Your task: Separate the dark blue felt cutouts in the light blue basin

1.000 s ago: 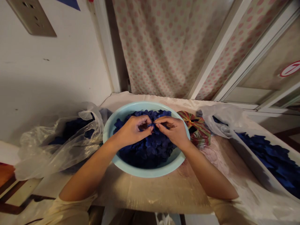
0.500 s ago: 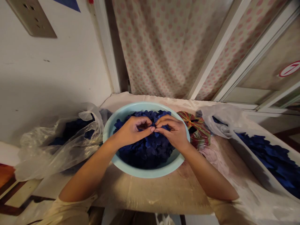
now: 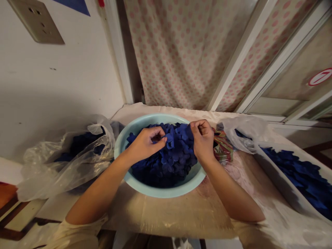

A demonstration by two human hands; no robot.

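Note:
A light blue bowl [image 3: 135,180] stands in front of me, heaped with several dark blue fabric petals [image 3: 171,157]. My left hand [image 3: 146,143] rests over the heap's left side, fingers curled in a pinch on a blue petal. My right hand [image 3: 203,138] hovers at the bowl's right rim, its fingers curled in; what they hold, if anything, is too small to see. Just right of that hand lies a red and green patterned bundle [image 3: 223,147].
A clear plastic bag [image 3: 64,159] holding more blue petals lies left of the bowl. At the right, a second plastic bag [image 3: 246,131] and a long white tray [image 3: 282,186] hold more blue petals. A dotted curtain [image 3: 186,52] hangs behind the table.
My hands were pinched together over the middle of the bowl. The right hand has since pulled away to the right rim, while the left stays in place.

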